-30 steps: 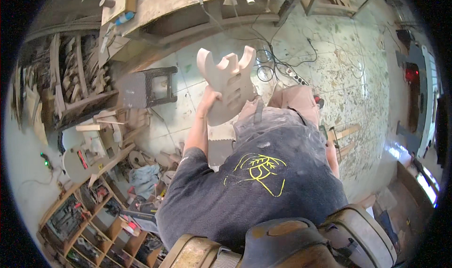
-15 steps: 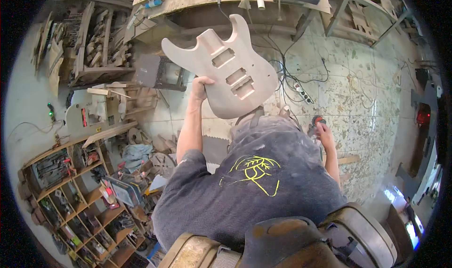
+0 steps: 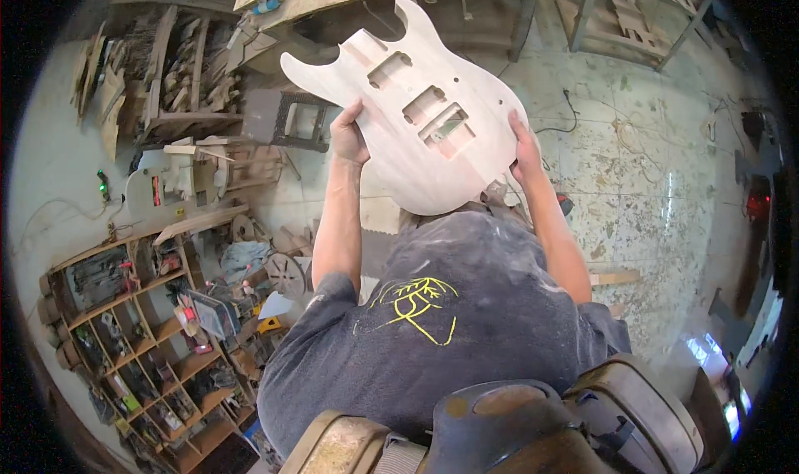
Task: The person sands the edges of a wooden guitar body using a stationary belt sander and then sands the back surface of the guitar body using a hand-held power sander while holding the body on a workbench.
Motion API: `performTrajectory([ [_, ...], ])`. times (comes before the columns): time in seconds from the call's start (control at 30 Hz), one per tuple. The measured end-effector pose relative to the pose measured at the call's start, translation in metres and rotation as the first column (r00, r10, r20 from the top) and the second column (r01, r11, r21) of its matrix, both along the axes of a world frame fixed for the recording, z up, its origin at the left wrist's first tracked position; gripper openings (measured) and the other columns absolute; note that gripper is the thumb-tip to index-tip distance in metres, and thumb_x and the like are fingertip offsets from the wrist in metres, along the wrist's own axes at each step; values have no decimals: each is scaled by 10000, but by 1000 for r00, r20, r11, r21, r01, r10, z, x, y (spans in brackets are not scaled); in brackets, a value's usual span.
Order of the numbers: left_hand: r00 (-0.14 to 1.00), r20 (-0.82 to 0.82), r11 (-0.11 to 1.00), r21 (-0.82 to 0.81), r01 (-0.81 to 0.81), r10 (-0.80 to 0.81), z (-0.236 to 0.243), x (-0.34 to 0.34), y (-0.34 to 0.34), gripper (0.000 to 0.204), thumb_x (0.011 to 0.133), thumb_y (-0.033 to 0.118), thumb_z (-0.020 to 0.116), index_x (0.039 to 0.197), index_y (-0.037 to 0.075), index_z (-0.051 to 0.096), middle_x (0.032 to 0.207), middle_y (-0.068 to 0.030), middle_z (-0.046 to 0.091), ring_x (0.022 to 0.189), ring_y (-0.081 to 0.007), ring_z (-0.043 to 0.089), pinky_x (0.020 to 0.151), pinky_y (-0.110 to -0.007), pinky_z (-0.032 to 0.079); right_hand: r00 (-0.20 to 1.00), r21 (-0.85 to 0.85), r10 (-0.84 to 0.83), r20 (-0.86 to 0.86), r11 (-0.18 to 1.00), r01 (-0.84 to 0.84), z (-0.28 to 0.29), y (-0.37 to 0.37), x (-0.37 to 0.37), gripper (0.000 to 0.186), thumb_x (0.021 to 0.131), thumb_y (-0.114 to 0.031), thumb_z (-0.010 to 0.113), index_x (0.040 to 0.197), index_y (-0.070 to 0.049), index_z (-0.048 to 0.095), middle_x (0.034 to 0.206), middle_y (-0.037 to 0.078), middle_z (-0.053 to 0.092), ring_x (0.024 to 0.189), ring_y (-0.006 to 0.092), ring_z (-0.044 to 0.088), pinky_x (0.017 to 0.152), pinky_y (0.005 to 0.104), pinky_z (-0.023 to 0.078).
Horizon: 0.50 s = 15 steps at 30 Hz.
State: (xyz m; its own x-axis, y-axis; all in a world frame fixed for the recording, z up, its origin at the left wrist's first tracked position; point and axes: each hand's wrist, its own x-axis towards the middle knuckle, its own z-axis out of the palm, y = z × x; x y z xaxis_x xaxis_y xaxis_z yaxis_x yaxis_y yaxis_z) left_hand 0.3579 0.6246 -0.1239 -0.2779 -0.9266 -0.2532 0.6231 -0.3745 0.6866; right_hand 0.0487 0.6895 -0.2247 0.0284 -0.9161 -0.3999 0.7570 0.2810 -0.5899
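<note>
A pale wooden electric guitar body (image 3: 387, 124) with two horns and several cut-out cavities is held up in front of me. My left hand (image 3: 349, 133) grips its left edge, below the left horn, with the thumb over the face. My right hand (image 3: 524, 148) is closed on the right edge, the thumb near the rim. Both sets of fingers are partly hidden behind the wood. A mirror-like or see-through patch shows in the lowest cavity. Beyond my right forearm, a small dark and red object (image 3: 565, 204) is partly hidden.
A workbench (image 3: 333, 6) with a hanging cable stands ahead. A rack of wood offcuts (image 3: 196, 83) is at the far left, and a compartment shelf (image 3: 137, 295) full of tools at the near left. A cable (image 3: 573, 116) lies on the worn floor (image 3: 616, 166) to the right.
My right hand has come up from low at the right, near the dark and red object, and taken hold of the guitar body's right edge. The body has shifted up and its face looks brighter.
</note>
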Motion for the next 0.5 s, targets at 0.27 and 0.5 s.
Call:
performTrajectory([
  [0.27,979,-199,993,-99,-57,36,-1,-12,4,612,1041,420,391,1485,2,340,1478,-176,455,1335,-351,471,1129,-498,366,995,142,95,-30,986,-90,19,-27,-15,479,957,-240,564,1320,65,493,1213,190,647,1049,280,674,938,398,551],
  [0.5,983,-166,997,14,-72,73,-1,6,-8,623,1002,424,494,1427,-19,388,1385,-212,520,1269,-353,525,1092,-474,430,984,227,123,-126,970,-92,25,-19,7,438,938,-218,544,1264,74,533,1175,177,651,1009,274,659,907,391,524],
])
